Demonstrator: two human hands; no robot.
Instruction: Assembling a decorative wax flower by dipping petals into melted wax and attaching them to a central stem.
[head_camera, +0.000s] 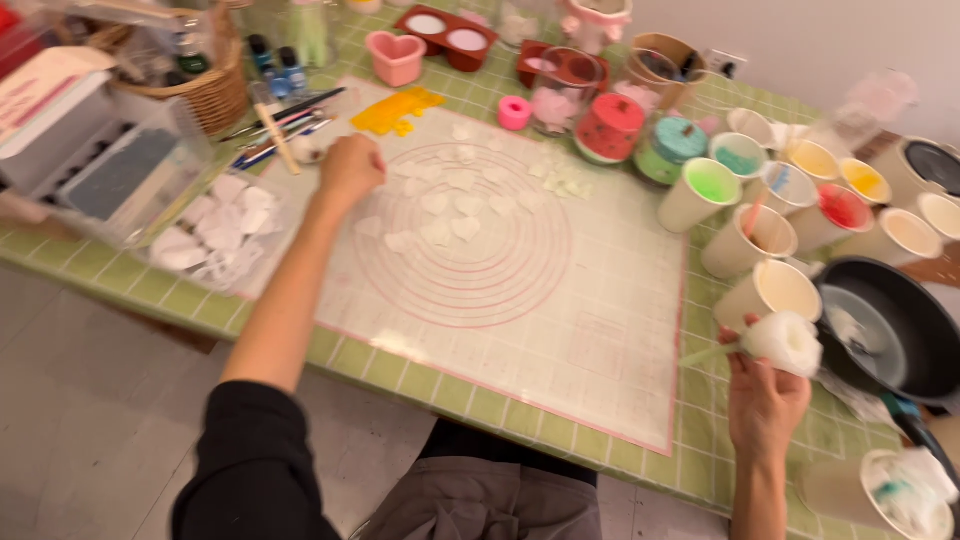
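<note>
clutching white piping bag (785, 342) in right hand (765, 400), grip closed

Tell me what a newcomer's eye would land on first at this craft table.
First, the big white mat with pink rings filling the green tiled table, small white heart pieces scattered on it. Next, the paper cups of bright colours crowding the right side. The left hand reaches to the mat's far corner; the right hand holds a white piping bag.

The left hand (350, 168) rests closed on the silicone mat (560, 300) while the right hand (765, 395) grips a white piping bag (785, 342).
</note>
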